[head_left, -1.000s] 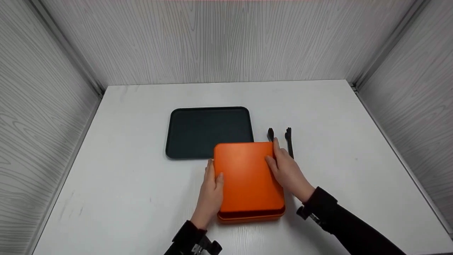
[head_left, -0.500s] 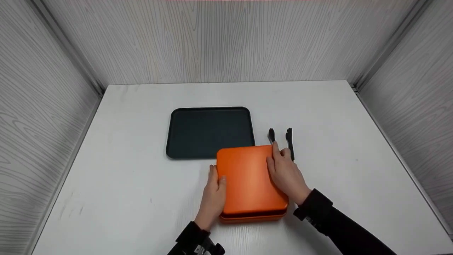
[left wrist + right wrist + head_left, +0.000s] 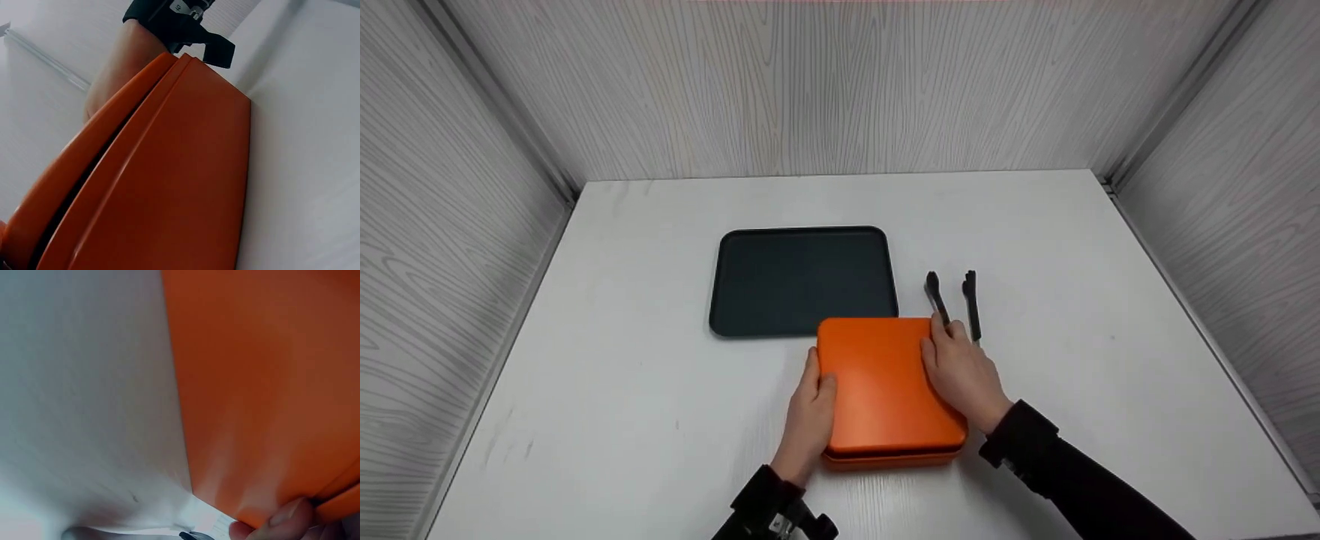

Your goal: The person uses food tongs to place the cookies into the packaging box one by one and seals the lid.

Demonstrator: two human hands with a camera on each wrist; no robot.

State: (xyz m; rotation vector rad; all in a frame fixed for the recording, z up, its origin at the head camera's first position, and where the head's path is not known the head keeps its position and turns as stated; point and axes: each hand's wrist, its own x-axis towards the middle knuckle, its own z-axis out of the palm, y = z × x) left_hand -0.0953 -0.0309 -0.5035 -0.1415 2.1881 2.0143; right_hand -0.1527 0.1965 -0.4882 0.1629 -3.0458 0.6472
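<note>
On the white surface (image 3: 622, 420), far left of centre, lies a dark green tray (image 3: 802, 279), flat, long side across. Its near right corner is just beside or touching the far edge of the orange box; cannot tell which. Left hand (image 3: 808, 420) presses against the left side of the orange box (image 3: 885, 386), fingers fairly straight along the edge, thumb lying on the top near the left rim; wrist strap with a black clip shows below it. Box sits near centre, flat on the surface, lid on, a dark seam showing along its near edge; the left wrist view shows that seam between lid and base close up (image 3: 140, 185). Right hand (image 3: 964, 375) lies on the box's right side, fingers curled over the right edge, gripping it; a fingertip (image 3: 289, 513) shows at the box corner in the right wrist view. Black tongs (image 3: 971, 300) lie just right of the box's far corner, arms pointing far, partly hidden under the right hand's fingers. Black sleeve (image 3: 1072, 480) runs off near right.
</note>
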